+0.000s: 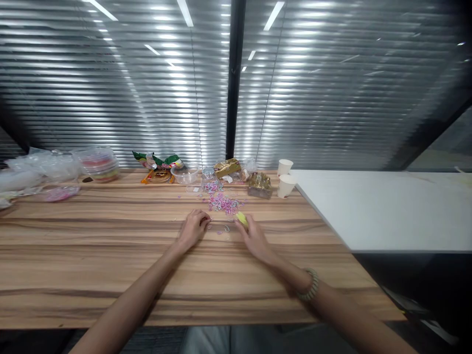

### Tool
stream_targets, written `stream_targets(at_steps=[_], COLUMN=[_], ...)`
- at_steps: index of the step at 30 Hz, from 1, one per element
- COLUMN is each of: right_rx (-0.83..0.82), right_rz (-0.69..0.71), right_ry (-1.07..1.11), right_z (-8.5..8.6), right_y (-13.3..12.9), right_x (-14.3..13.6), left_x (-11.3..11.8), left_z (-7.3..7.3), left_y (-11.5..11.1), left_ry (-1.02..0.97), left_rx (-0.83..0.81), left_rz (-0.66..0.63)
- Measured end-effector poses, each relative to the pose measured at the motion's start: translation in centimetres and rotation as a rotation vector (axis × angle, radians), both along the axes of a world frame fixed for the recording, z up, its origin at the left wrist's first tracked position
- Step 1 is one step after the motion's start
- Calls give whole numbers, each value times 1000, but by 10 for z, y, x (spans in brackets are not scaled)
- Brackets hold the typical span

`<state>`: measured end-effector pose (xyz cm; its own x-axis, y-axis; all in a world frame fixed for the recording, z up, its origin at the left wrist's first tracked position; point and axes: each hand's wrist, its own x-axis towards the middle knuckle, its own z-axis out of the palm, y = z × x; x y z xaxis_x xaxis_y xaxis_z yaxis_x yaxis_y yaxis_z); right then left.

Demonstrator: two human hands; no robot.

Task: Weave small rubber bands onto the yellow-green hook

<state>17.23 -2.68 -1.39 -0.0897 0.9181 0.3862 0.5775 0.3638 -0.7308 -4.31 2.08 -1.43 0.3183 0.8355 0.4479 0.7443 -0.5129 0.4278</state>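
A loose pile of tiny pink, purple and white pieces point(223, 202), some loop-shaped, is spread on the wooden table point(110, 255). Left of the pile, my left hand point(192, 229) rests low with its fingers curled together; whatever is at the fingertips is too small to name. My right hand point(255, 240) is closed on a small yellow-green object point(241, 219), whose kind does not show, just right of the pile. Between my hands lies a small pale loop point(226, 228) with a few other bits. A braided bracelet point(312, 285) circles my right wrist.
Behind the pile stand a clear round tub point(185, 174), a gold package point(226, 168), a second gold package point(260, 186) and two paper cups point(286, 187). Green snack bags point(162, 161), stacked lidded containers point(98, 164) and plastic bags point(44, 167) are farther left. A white table point(391, 211) adjoins at right.
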Motion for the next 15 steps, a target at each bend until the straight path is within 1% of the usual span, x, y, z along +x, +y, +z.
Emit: stream_targets(at_steps=[4,6,8,12,15], right_rx=[18,10,-6,-56,-97], right_rz=[33,34,39,126,219], right_ry=[18,19,31,110,122], right_z=[-2,-1,0,5,8], right_y=[1,1,1,0,-2], right_x=[1,1,1,1,-1], left_x=[2,4,7,19,30], left_z=[4,5,5,4,7], left_y=[-3,-4,-5,-13,-25], left_ry=[-66,-159,-294,-553,-631], left_rx=[3,-38,-120,-286,-341], left_rz=[5,24,25,-55,-137])
